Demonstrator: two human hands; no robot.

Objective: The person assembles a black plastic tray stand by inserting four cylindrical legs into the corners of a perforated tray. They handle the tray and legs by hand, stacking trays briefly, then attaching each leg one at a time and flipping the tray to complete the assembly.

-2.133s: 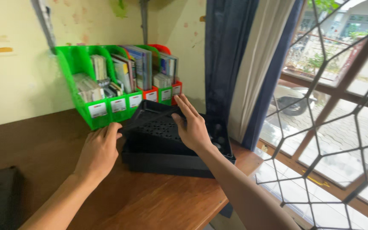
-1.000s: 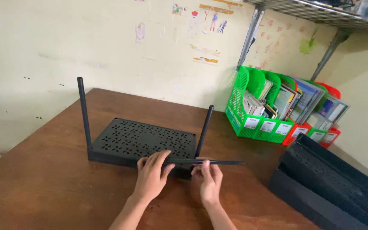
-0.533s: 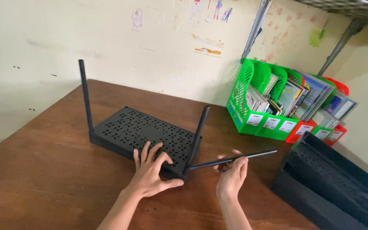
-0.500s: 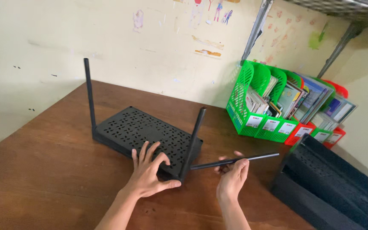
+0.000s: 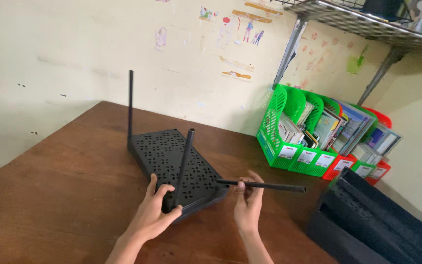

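A flat black router (image 5: pixel 172 159) with a perforated top lies on the brown wooden table (image 5: pixel 59 181). Two of its antennas stand upright: one at the far corner (image 5: pixel 130 102), one at the near corner (image 5: pixel 183 164). A third antenna (image 5: pixel 264 186) sticks out sideways to the right. My left hand (image 5: pixel 155 212) rests on the router's near corner by the base of the upright antenna. My right hand (image 5: pixel 247 205) pinches the sideways antenna near its root.
Green file racks (image 5: pixel 296 129) and red ones (image 5: pixel 374 164) full of books and papers stand against the wall at the right. A black open box (image 5: pixel 367 225) sits at the table's near right. A metal wall shelf (image 5: pixel 362 24) hangs above.
The router has been turned on the table so its long side now points away from me. My left hand has slid to its near corner. My right hand still holds the sideways antenna.
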